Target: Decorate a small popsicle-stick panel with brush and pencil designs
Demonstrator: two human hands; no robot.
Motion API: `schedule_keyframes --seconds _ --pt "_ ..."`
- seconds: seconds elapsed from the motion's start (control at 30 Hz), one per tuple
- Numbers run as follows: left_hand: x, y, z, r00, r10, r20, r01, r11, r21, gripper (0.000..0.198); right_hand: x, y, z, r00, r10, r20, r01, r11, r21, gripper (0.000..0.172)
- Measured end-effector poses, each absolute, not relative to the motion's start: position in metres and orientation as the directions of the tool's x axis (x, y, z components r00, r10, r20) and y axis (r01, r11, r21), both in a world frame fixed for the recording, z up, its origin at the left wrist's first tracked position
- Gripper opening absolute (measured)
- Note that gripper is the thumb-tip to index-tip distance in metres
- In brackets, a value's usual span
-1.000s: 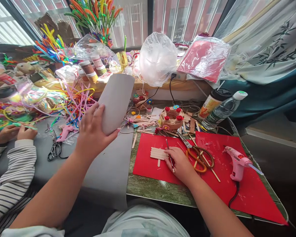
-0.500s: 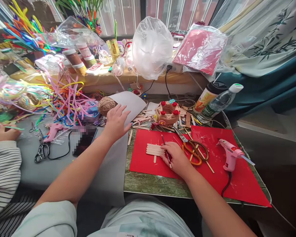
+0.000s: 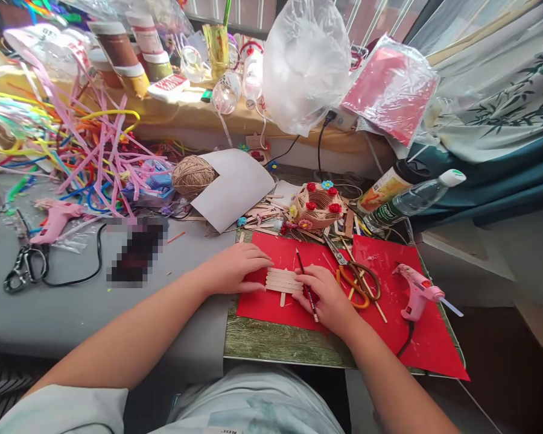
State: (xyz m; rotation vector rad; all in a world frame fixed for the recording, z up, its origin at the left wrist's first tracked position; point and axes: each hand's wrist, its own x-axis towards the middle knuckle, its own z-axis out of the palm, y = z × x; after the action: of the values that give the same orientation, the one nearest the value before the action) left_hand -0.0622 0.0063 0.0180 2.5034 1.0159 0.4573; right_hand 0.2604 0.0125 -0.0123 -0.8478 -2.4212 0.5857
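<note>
A small panel of craft sticks (image 3: 281,280) lies on the red paper (image 3: 257,307), several sticks side by side with one stick poking out below. My right hand (image 3: 328,295) is closed around a dark pencil (image 3: 302,268), its fingertips at the panel's right end. At the panel's left end, my left hand (image 3: 238,266) has its fingers stretched out and apart, holding nothing; whether they touch the sticks I cannot tell. Scissors with orange-brown handles (image 3: 364,283) lie right of my right hand, over thin wooden sticks.
A pink glue gun (image 3: 414,292) rests on the right. Behind are a twine-wrapped pot with flowers (image 3: 317,208), white paper (image 3: 239,184), a twine ball (image 3: 194,175) and a water bottle (image 3: 411,202). Black scissors (image 3: 27,265) and another pink glue gun (image 3: 57,220) lie left.
My left hand has come down from near the twine ball and white paper to the stick panel's left end. The white paper lies turned differently. My right hand stays at the panel with the pencil.
</note>
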Motion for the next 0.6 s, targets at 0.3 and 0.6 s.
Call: schedule_keyframes --seconds 0.3,0.6 --pt "-0.069 0.001 0.012 0.541 0.833 0.114 0.723 -0.53 0.443 0.038 0.207 0.04 0.024 -0.671 0.692 0.266 0.381 0.629 -0.677 0.028" --pt "-0.067 -0.006 0.02 0.516 0.853 0.078 0.768 -0.501 0.4 0.049 0.174 0.031 0.025 -0.296 0.954 0.055 0.094 0.087 -0.992 0.046"
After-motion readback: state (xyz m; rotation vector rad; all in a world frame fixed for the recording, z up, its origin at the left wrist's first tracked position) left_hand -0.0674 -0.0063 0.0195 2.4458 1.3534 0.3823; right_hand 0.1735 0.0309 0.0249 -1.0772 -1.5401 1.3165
